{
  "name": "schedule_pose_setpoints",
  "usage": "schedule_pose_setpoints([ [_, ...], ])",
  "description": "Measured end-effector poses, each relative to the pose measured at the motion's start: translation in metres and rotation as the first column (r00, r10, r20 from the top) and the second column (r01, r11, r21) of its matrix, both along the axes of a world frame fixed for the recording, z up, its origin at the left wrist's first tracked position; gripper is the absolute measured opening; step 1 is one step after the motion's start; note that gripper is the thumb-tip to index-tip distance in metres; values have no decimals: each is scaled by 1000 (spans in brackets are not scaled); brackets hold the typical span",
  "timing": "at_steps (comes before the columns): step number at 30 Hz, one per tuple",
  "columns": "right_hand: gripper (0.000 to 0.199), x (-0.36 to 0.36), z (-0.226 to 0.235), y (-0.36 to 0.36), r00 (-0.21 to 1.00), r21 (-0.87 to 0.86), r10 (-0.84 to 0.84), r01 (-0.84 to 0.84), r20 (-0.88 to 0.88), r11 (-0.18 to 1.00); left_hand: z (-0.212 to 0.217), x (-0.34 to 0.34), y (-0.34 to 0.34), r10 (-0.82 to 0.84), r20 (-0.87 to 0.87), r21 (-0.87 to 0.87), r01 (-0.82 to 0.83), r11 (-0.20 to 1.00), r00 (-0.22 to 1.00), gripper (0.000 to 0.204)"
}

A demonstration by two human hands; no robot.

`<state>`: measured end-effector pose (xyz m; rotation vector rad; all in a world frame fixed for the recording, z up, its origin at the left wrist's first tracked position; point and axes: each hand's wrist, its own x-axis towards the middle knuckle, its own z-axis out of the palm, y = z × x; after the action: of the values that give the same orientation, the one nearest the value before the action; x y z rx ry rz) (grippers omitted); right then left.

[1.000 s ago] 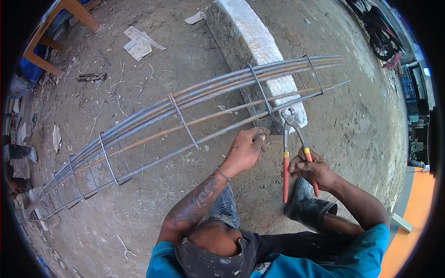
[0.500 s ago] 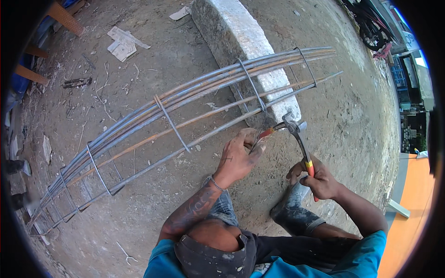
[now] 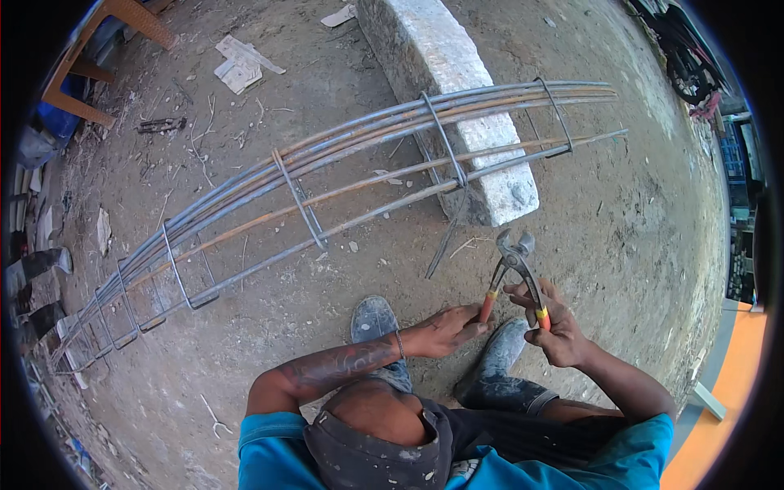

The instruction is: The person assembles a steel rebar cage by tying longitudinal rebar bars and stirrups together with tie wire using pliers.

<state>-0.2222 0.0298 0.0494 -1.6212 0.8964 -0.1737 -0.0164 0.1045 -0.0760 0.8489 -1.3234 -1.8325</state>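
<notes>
Between the two hands, just beyond the right boot (image 3: 494, 359), a pair of pincers (image 3: 514, 260), with jaws uppermost and parted, apart from bars and block alike. Held by one handle in each hand, apparently to spread the legs and so keep the jaws apart; pointed away from the lap, perhaps for a plain view of the head.

With regard to the fingers: pivot and jaws past every fingertip, red-and-yellow grips within reach of them. Pinched near the end of the left grip by the fingers of the left hand (image 3: 447, 331), with forearm slanting across. Wrapped on the right grip by the curled fingers of the right hand (image 3: 559, 331), with the forefinger up near the gap between the handles.

Farther out, to the left of the pincers and not touching them, loose dark wire (image 3: 445, 241), hanging from the near side of a long steel bar cage (image 3: 351, 135). Laid across a concrete block (image 3: 437, 41) toward the right, seemingly to prop that end off the dirt ground (image 3: 269, 351) and leave space beneath.

Outermost, flat on the ground, cardboard scraps (image 3: 239, 69) beyond the cage and a thin forked tool (image 3: 216, 423) at lower left.
</notes>
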Motion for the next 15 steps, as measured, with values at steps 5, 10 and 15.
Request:
schedule_pose_setpoints([
  [5,29,30,-7,-6,929,390,-358,298,91,871,57,-1,-18,-102,267,-198,159,967,958,30],
  [10,17,30,-7,-31,917,395,-391,333,75,856,72,51,-21,700,292,-677,-375,633,652,32],
  [15,22,39,-1,-37,947,386,-268,318,-178,866,75,72,-58,882,390,-748,-469,471,265,51],
])
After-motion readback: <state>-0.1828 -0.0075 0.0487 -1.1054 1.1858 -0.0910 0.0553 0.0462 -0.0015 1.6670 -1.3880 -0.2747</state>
